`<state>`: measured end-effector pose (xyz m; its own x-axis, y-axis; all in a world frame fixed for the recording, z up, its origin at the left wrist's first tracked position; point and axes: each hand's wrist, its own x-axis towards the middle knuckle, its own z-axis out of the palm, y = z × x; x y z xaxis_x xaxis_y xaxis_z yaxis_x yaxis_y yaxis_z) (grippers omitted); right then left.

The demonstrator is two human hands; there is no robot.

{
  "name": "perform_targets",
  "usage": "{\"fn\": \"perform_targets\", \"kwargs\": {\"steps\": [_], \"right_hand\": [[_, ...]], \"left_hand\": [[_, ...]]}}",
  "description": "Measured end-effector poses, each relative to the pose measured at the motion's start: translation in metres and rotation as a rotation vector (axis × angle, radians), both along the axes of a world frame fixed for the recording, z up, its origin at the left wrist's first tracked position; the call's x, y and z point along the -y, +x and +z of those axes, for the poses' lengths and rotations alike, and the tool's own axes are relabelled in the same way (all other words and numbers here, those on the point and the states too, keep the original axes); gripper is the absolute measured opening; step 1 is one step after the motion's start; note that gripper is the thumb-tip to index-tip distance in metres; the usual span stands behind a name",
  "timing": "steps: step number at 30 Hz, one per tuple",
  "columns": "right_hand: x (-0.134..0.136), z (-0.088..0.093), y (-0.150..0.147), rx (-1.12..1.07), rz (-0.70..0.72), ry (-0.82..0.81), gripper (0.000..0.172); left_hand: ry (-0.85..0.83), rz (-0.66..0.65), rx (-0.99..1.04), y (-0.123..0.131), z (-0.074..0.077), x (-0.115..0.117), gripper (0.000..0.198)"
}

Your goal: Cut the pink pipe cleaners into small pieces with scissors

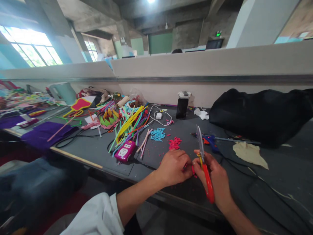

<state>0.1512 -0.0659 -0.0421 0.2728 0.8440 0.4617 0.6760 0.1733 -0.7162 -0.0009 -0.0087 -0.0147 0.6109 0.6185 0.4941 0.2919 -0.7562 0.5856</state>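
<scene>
The one pink power strip (124,151) on the dark table (93,151) is our landmark here. Far left of it lies one flat purple felt sheet (45,133). Right behind it there's one loose bundle of fuzzy pipe cleaners (129,124), way too tangled for us to count.

Just right of the strip we count two little piles of chopped scraps, one blue pile (157,133) and one red pile (174,143). Further right and nearer to us is our left hand (174,168), its grip pinched shut on a tiny red bit (187,166). Fingers hide most of it, so we can't tell its shape.

Next to that is one pair of scissors (204,163), with thin steel blades pointing up and red plastic handles. Our right hand (217,179) has its grip closed around those handles.

Well right of the strip sit one wrinkly beige scrap (249,152) and one soft black bag (261,114), cut off at the edge.
</scene>
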Motion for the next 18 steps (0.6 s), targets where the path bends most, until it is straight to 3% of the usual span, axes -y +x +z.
{"fn": "perform_targets", "kwargs": {"steps": [2, 4, 9, 11, 14, 18], "right_hand": [[0.0, 0.001, 0.0, -0.019, 0.004, -0.018, 0.035], [0.001, 0.002, 0.0, -0.011, 0.013, -0.012, 0.034], [0.004, -0.004, -0.005, 0.044, 0.008, 0.036, 0.035], [0.005, -0.01, -0.008, 0.088, 0.024, 0.028, 0.034], [0.005, -0.016, -0.012, 0.131, 0.044, 0.013, 0.032], [0.006, -0.02, -0.015, 0.165, 0.072, -0.036, 0.031]], "left_hand": [[0.028, -0.001, 0.02, 0.001, 0.0, 0.0, 0.008], [-0.099, 0.008, 0.089, 0.001, 0.002, -0.001, 0.007], [-0.8, 0.05, 0.622, -0.002, 0.011, -0.011, 0.005], [-0.962, -0.008, 0.852, -0.004, 0.014, -0.015, 0.007], [-1.054, -0.071, 1.034, -0.005, 0.016, -0.016, 0.01], [-1.094, -0.063, 1.093, -0.004, 0.017, -0.012, 0.014]]}}
